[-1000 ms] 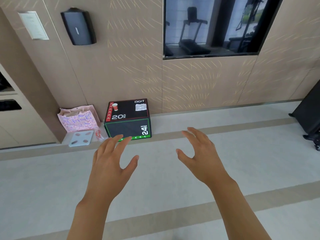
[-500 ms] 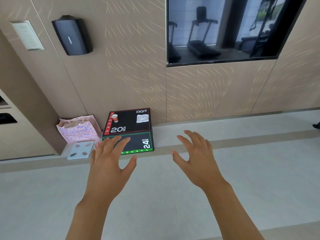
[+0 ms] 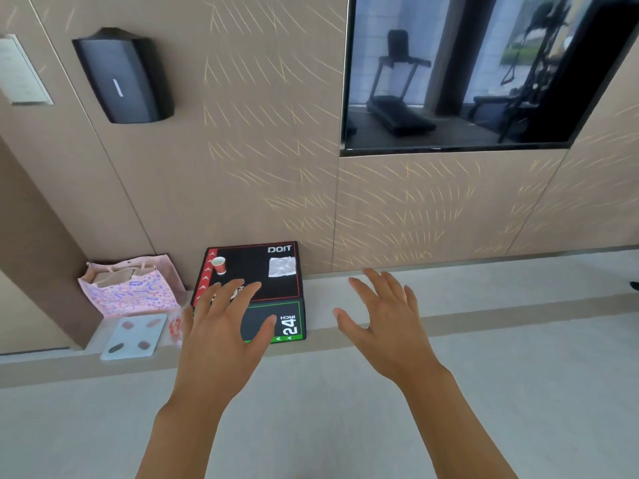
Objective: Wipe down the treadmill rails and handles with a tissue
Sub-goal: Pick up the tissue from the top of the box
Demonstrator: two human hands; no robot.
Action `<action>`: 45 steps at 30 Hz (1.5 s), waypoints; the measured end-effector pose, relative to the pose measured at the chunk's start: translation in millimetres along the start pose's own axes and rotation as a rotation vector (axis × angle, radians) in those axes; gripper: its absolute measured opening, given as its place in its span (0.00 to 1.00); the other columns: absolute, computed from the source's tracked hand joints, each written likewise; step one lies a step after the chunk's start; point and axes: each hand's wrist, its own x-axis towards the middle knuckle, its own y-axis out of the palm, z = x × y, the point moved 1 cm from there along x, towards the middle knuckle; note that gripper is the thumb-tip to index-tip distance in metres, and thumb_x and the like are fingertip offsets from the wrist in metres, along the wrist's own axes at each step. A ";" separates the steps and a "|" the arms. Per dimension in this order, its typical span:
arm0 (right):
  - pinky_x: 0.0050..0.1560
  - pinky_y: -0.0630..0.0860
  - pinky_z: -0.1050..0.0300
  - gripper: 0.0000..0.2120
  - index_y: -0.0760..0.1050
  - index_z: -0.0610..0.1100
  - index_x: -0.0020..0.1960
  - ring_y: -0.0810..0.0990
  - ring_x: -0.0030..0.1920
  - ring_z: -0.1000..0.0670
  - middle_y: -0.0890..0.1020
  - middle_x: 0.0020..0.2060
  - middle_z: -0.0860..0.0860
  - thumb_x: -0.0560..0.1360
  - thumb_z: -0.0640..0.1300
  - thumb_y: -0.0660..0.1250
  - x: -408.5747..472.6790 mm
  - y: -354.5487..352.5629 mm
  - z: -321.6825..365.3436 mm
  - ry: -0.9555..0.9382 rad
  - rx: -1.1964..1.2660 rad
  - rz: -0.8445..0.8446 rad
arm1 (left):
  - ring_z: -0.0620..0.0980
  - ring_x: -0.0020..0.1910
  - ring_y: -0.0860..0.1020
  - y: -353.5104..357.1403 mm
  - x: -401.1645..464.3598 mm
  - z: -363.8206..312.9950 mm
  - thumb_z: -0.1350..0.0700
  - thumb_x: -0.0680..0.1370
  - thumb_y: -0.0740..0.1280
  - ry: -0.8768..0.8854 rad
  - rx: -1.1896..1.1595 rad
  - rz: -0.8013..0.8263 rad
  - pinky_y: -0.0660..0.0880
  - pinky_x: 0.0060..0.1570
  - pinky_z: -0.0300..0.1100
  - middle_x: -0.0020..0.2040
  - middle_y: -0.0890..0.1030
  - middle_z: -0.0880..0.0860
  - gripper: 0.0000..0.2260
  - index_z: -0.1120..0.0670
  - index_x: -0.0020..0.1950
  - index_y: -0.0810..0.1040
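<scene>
Both hands are held out over the floor (image 3: 449, 392), palms down. Left hand (image 3: 221, 333): fingers spread wide, nothing held; it is seen in front of the black box (image 3: 256, 271) and covers part of the box's top and front face. Whether the box is touched cannot be told. Right hand (image 3: 387, 326): fingers spread wide, nothing held, seen to the right of the box.

The box is set against the wall (image 3: 242, 167). A white tissue (image 3: 282, 266) lies flat near the far right corner of the box top. A small red paper cup (image 3: 219, 265) stands upright near the far left corner, well apart from the tissue.

A pink bag (image 3: 131, 288) is placed left of the box by the wall, with a flat white scale (image 3: 133, 337) in front of it. A treadmill (image 3: 397, 91) is seen only as a reflection in the dark wall screen (image 3: 587, 81). A black speaker (image 3: 124, 77) is mounted on the wall at upper left.
</scene>
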 end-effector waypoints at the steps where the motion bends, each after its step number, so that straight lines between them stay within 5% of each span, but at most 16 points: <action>1: 0.83 0.44 0.39 0.41 0.61 0.59 0.82 0.49 0.85 0.48 0.54 0.84 0.57 0.75 0.77 0.42 21.1 2.8 8.8 0.001 -0.013 0.005 | 0.56 0.77 0.68 1.2 19.4 9.7 0.32 0.77 0.57 0.003 -0.006 -0.009 0.68 0.73 0.67 0.76 0.74 0.48 0.29 0.42 0.76 0.73; 17: 0.83 0.51 0.39 0.40 0.53 0.60 0.82 0.50 0.85 0.47 0.52 0.85 0.55 0.74 0.76 0.43 246.8 63.4 76.2 -0.043 -0.044 0.009 | 0.58 0.76 0.69 40.9 212.7 128.3 0.33 0.78 0.57 -0.030 0.012 -0.005 0.71 0.67 0.68 0.75 0.74 0.48 0.29 0.44 0.76 0.72; 24: 0.83 0.48 0.40 0.35 0.53 0.60 0.83 0.49 0.85 0.47 0.51 0.85 0.56 0.80 0.72 0.51 346.8 95.5 63.0 -0.055 -0.002 0.060 | 0.58 0.74 0.71 83.8 290.6 153.1 0.34 0.78 0.57 -0.057 0.012 -0.010 0.72 0.68 0.66 0.74 0.75 0.50 0.29 0.46 0.75 0.73; 38: 0.83 0.52 0.41 0.37 0.57 0.58 0.83 0.53 0.84 0.47 0.54 0.85 0.56 0.78 0.73 0.48 596.2 158.6 15.1 -0.093 0.108 0.175 | 0.56 0.69 0.73 189.1 494.0 183.0 0.39 0.78 0.60 -0.105 0.030 -0.021 0.73 0.66 0.59 0.69 0.78 0.50 0.25 0.49 0.72 0.77; 45: 0.82 0.52 0.50 0.30 0.58 0.56 0.83 0.56 0.83 0.50 0.57 0.83 0.57 0.84 0.64 0.58 663.1 203.1 23.9 -0.097 0.139 0.273 | 0.56 0.71 0.73 234.3 550.3 230.7 0.39 0.79 0.60 -0.153 0.001 0.063 0.73 0.69 0.60 0.71 0.77 0.49 0.26 0.49 0.74 0.76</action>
